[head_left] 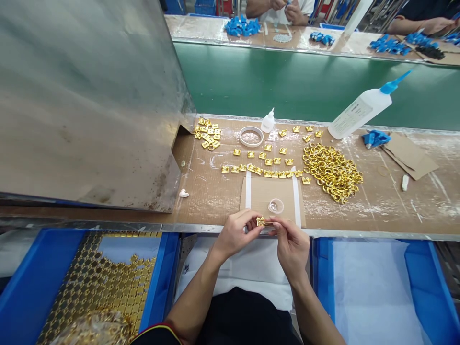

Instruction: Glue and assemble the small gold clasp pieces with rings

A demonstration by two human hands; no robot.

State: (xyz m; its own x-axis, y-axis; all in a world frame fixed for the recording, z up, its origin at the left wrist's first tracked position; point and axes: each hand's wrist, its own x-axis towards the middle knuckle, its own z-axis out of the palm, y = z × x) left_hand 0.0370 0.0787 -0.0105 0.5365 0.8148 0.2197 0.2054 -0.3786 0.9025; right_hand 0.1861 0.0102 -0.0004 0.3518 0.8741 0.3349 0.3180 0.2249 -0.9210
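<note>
Near the table's front edge, my left hand (240, 232) pinches a small gold piece (260, 221). My right hand (292, 242) is closed on a thin stick-like tool (269, 223) whose end meets the gold piece. Just beyond my fingers, a small clear cup (275, 206) rests on a taped cardboard sheet (258, 194). Rows of square gold pieces (268, 173) lie behind the sheet, with a heap of gold rings (332, 172) to their right. More gold pieces (207, 132) are piled at the back left.
A roll of tape (251, 136), a small bottle (268, 121) and a large bottle (359, 112) stand at the back. A metal panel (89, 96) rises at left. Blue bins (153, 287) (427, 287) flank me. Other people's hands (296, 13) work across the green belt (251, 76).
</note>
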